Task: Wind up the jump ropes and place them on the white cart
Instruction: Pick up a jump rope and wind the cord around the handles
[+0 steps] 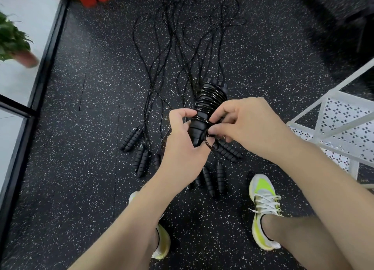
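Head view: left hand [183, 142] grips the lower end of the paired handles [204, 115], right hand [242, 124] pinches the last cord loop [209, 141] against them, bundle held between both hands. Cord looks thin, springy and slick, so coils likely slip unless the tail gets tucked; hold by the ribbed foam grips, light load. Other ropes [141, 148] lie on the floor just beyond and below the hands, white cart [334, 115] to the right

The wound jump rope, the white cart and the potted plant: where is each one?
wound jump rope [211, 96]: head view, on the coiled cord around the handles.
white cart [344, 117]: head view, on its perforated shelf.
potted plant [12, 36]: head view, on the leaves.
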`<action>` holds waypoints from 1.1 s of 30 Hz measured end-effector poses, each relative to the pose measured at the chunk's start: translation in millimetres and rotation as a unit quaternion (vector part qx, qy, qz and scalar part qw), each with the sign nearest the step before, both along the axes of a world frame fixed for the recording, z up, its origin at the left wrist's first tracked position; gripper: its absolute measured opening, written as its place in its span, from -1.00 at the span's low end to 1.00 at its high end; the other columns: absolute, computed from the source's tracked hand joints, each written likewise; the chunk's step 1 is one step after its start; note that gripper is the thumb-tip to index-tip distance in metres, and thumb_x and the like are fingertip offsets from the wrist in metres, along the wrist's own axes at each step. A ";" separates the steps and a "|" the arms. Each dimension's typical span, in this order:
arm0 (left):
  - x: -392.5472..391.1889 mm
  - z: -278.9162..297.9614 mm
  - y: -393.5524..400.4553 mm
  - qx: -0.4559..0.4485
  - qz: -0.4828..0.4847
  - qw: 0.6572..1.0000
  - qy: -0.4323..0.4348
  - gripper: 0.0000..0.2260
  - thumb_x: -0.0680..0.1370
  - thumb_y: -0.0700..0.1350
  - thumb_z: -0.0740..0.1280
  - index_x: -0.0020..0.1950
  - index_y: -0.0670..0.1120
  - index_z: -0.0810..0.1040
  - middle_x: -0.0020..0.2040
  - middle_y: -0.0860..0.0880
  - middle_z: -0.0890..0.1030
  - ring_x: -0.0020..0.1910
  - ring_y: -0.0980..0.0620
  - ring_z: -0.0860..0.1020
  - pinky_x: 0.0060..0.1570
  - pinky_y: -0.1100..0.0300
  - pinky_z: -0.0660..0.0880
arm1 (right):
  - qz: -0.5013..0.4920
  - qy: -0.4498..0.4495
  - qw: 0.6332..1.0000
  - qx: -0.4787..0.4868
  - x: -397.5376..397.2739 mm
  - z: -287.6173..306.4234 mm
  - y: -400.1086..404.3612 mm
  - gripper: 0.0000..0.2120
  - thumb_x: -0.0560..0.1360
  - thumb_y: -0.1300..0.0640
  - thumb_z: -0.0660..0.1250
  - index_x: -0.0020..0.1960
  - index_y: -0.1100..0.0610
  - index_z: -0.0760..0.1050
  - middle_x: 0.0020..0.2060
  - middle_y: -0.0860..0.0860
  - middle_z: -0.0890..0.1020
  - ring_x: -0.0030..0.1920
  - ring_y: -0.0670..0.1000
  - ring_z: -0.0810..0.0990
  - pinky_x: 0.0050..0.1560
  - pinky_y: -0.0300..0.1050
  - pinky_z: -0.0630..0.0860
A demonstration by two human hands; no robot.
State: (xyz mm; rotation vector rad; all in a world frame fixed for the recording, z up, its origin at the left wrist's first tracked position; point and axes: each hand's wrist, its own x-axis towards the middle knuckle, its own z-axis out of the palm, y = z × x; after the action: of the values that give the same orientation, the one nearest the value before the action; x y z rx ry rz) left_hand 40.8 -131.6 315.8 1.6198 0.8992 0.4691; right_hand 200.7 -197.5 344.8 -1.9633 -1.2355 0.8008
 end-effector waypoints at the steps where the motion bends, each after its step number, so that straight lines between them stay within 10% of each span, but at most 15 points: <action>1: 0.5 0.0 -0.5 0.005 0.001 1.000 -0.001 -0.52 0.57 -0.29 0.43 0.27 0.07 0.25 -0.04 0.01 0.65 -0.20 0.19 0.56 -0.14 0.37 0.49 | -0.006 -0.033 0.999 0.005 -1.8 -1.3 0.0 -0.92 0.45 0.05 0.55 -0.09 -0.04 0.66 -0.37 -0.10 0.70 -0.34 -0.13 0.64 -0.21 -0.27 0.52; 13: -4.0 -3.0 7.3 0.014 -0.030 0.999 0.000 -0.55 0.61 -0.24 0.41 0.24 0.15 0.23 0.02 0.00 0.67 -0.10 0.03 0.68 -0.04 0.02 0.65 | -0.013 -0.120 0.991 0.052 -13.4 -11.5 -2.5 -0.87 0.49 -0.01 0.41 -0.06 -0.04 0.47 -0.42 -0.16 0.56 -0.33 -0.16 0.52 -0.21 -0.04 0.50; 26: -7.3 6.8 13.2 -0.313 -0.029 0.931 -0.186 -0.56 0.49 -0.21 0.22 0.38 -0.08 0.33 0.13 -0.13 0.61 -0.09 -0.09 0.68 -0.13 -0.14 0.65 | -0.031 -0.044 0.996 0.070 -17.6 -4.1 -1.6 -0.85 0.54 0.12 0.42 -0.09 0.06 0.44 -0.44 -0.03 0.59 -0.41 -0.07 0.60 -0.38 -0.25 0.48; 33: -4.3 9.3 12.1 -0.339 -0.020 0.919 -0.200 -0.82 0.72 -0.15 0.16 0.33 -0.05 0.35 0.12 -0.15 0.68 -0.08 -0.16 0.69 -0.11 -0.16 0.66 | -0.008 -0.026 0.997 0.078 -15.1 0.4 -4.0 -0.84 0.53 0.14 0.43 -0.07 0.06 0.44 -0.44 -0.02 0.60 -0.49 -0.08 0.60 -0.42 -0.34 0.45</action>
State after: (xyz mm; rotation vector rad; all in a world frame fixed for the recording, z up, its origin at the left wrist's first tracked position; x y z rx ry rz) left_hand 36.5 -119.5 325.1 0.8610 0.6164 0.3814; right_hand 185.6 -201.5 345.2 -1.8757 -1.2717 0.6289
